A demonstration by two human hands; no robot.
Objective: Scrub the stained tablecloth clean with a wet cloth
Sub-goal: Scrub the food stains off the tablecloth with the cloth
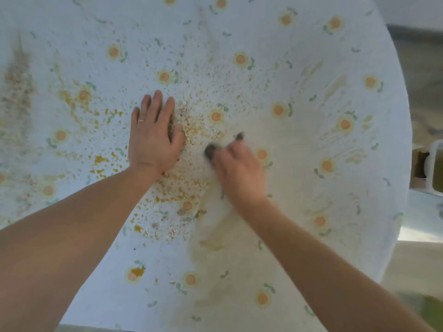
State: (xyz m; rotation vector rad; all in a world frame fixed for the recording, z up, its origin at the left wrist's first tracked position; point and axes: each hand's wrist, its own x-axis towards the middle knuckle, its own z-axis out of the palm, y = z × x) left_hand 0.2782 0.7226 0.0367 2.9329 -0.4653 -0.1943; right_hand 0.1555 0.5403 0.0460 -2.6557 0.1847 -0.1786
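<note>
A white tablecloth (299, 56) printed with small orange flowers fills the view. Orange-yellow stains and crumbs (189, 130) are scattered over its middle and left. My left hand (153, 135) lies flat on the cloth with straight fingers, right beside the thickest patch of crumbs. My right hand (239, 168) is blurred and grips a small dark grey cloth (212, 150), of which only bits show past the fingers. It presses the grey cloth onto the tablecloth just right of the crumbs. A pale yellowish smear (215, 240) runs below the right hand.
The table's right edge (405, 140) curves down the frame. Beyond it stands a clear plastic container (431, 168) with yellowish liquid, over a grey floor (422, 80). A brownish streak (16, 75) marks the tablecloth at the far left.
</note>
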